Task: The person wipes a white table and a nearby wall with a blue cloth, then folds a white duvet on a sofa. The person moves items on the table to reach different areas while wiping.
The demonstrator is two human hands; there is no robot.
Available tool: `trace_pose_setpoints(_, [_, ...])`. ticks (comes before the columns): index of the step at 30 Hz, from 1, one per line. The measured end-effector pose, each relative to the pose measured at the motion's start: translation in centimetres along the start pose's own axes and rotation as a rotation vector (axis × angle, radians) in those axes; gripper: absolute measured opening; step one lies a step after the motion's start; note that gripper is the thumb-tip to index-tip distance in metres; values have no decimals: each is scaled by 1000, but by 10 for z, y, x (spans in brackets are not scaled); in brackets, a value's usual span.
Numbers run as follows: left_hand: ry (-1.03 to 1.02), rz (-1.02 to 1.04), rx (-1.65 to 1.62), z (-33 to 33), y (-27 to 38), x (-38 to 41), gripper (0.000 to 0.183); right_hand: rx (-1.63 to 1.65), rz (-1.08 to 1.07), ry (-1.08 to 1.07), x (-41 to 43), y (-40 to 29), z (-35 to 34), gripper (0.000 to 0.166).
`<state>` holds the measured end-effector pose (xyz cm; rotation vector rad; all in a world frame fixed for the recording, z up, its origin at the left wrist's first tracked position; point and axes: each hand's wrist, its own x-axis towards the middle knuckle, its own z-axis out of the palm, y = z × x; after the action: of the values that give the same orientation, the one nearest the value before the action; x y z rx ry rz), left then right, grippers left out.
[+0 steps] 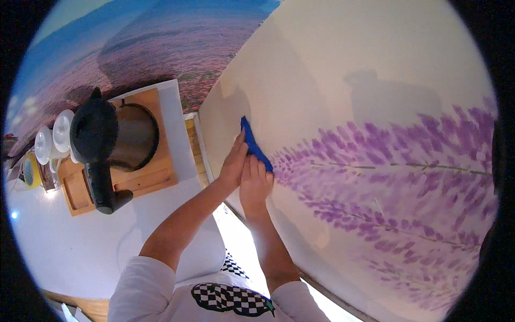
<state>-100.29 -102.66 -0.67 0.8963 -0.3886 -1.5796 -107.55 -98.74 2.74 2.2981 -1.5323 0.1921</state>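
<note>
A folded blue cloth point(255, 145) lies against the beige upright surface point(289, 88) painted with purple flower sprays point(362, 149). My left hand point(235, 161) presses on the upper part of the cloth with its fingers extended. Beside it, my right hand point(256, 181) bends its fingers over the cloth's lower end, near the tip of a painted spray. The two hands touch or overlap at the fingers. Part of the cloth is hidden under them.
On a white tabletop point(161, 225) to the left, a black-handled kettle point(132, 137) stands on a wooden tray point(161, 177). Behind it are white cups point(62, 131) and a yellow tape roll point(30, 171). A landscape mural point(173, 44) covers the wall behind.
</note>
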Motion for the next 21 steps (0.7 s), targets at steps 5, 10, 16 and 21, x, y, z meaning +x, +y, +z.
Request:
trace_pose_setpoints(5, [-116, 428, 581, 4, 0, -10, 34, 51, 26, -4, 8, 10, -38, 29])
trace_pose_setpoints(10, [-173, 870, 809, 76, 81, -40, 28, 16, 121, 301, 57, 32, -150, 26])
trace_pose_setpoints(16, [-186, 896, 880, 56, 37, -56, 25, -69, 108, 202, 0, 26, -120, 24])
trace_pose_setpoints(21, [-215, 494, 1136, 3, -53, -104, 26, 18, 17, -52, -109, 19, -53, 26])
